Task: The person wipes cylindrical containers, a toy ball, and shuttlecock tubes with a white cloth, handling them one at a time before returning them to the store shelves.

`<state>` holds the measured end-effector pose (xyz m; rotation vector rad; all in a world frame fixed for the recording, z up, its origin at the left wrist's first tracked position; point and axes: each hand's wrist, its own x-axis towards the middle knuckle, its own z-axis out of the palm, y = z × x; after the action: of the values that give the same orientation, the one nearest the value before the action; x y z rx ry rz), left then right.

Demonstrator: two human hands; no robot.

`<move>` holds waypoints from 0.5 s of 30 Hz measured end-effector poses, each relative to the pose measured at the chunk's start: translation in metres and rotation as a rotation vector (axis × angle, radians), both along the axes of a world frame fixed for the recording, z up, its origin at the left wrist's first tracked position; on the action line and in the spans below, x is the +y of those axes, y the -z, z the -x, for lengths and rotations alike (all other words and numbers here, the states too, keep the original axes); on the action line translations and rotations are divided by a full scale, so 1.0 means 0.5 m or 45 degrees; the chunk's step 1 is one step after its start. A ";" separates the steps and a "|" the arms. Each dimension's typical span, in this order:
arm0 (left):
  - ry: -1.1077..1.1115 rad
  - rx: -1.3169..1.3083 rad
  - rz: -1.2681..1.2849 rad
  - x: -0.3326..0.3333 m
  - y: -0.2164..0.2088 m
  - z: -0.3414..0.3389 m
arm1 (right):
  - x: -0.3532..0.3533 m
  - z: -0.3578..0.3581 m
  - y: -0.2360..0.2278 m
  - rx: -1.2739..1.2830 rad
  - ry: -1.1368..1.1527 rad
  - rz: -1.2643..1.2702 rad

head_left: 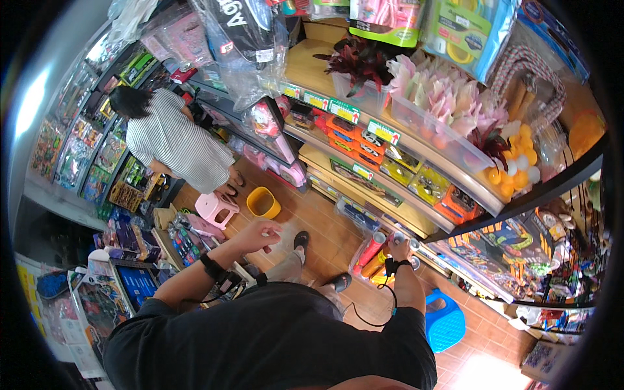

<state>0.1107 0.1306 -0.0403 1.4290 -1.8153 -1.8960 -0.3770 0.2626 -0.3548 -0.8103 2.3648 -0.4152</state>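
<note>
My left hand (259, 236) hangs in the air over the aisle floor, with its fingers loosely bent and apart and nothing in them. My right hand (400, 249) reaches down to a low group of cylindrical canisters beside the bottom shelf. Its fingers close round the top of one canister, which they mostly hide. Next to it stand a red canister (372, 248) and an orange-yellow canister (375, 264). Both my wrists wear black bands, and a cable loops from the right one.
A blue plastic stool (445, 321) stands right of my right arm. Ahead are a yellow bin (262, 203), a pink stool (217, 209) and another person (174, 138) in a striped top. Shelves (364, 123) with toys and artificial flowers (448, 97) line the right side.
</note>
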 end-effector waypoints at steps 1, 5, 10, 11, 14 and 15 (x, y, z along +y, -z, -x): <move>-0.024 -0.048 -0.027 0.013 -0.010 -0.005 | 0.014 -0.008 0.026 0.120 0.021 0.030; -0.018 -0.057 -0.073 0.017 0.015 -0.014 | 0.042 -0.016 0.023 0.065 0.062 0.158; 0.128 0.079 0.025 -0.027 0.103 0.026 | 0.130 -0.010 0.014 0.232 -0.275 0.386; 0.067 0.103 -0.022 -0.034 0.109 0.029 | 0.080 -0.029 -0.081 0.143 -0.270 0.354; 0.095 0.153 -0.138 -0.047 0.110 0.081 | 0.098 -0.039 -0.200 0.162 0.022 0.210; 0.148 0.129 -0.170 -0.051 0.100 0.119 | 0.115 -0.021 -0.206 0.204 0.078 0.212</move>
<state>0.0511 0.1050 -0.0901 1.2641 -1.7918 -2.1421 -0.3665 0.3202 -0.2519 -0.8767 2.5344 -0.5990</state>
